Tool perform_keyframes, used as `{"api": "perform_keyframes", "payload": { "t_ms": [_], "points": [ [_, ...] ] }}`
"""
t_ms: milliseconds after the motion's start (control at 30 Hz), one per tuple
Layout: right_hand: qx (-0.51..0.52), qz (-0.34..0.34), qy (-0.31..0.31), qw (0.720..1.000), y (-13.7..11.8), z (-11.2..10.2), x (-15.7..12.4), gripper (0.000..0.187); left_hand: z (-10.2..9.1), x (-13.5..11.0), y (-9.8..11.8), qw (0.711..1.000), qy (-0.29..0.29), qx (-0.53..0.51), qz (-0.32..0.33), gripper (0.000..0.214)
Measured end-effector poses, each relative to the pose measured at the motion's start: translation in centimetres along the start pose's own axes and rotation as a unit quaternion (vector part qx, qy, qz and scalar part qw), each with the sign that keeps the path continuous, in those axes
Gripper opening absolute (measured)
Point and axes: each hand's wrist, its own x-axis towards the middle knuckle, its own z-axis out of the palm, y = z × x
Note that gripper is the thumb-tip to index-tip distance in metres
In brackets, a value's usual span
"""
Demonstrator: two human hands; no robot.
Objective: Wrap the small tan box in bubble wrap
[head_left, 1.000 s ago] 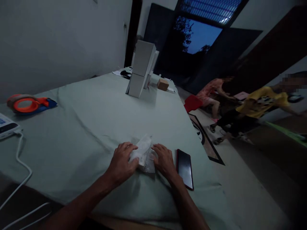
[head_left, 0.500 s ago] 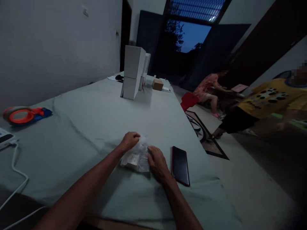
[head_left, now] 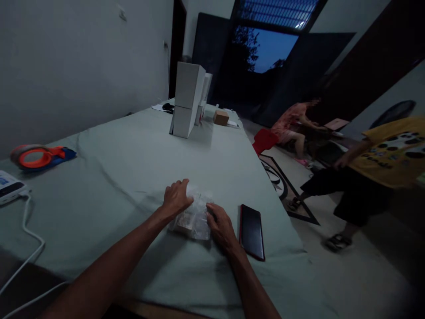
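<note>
A table draped in a pale green cloth (head_left: 116, 177) spreads under both hands. Well off to the right of the right hand, a person in a yellow shirt (head_left: 388, 155) stands on the floor. Stacked white boxes (head_left: 187, 99) stand far beyond the hands. An orange tape dispenser (head_left: 36, 156) lies far out to the left of the left hand. A dark phone (head_left: 251, 230) lies just beside the right hand. Between the hands sits a clear plastic bag (head_left: 195, 217). The left hand (head_left: 175, 199) curls its fingers over the bag's far end; the right hand (head_left: 221, 226) pinches its near right edge.
</note>
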Motion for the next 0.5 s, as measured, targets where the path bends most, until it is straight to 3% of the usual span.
{"api": "perform_keyframes", "payload": {
  "t_ms": [167,300,400,500],
  "points": [
    [-0.025,0.001,0.002,1.000,0.5,0.2,-0.2,0.033,-0.5,1.2,-3.4,0.998,0.008,0.009,-0.066,0.039],
    [-0.051,-0.016,-0.008,0.999,1.3,0.8,-0.3,0.034,-1.2,0.2,-4.2,0.998,0.046,0.017,-0.045,0.044],
    [-0.060,-0.030,-0.007,0.998,1.6,0.8,-0.3,0.032,-1.9,-1.3,-2.6,0.997,0.071,0.012,0.027,0.044],
    [-0.064,-0.039,0.000,0.997,1.5,0.7,-0.4,0.031,-2.3,-2.6,-0.8,0.982,0.008,-0.008,0.188,0.045]
  ]
}}
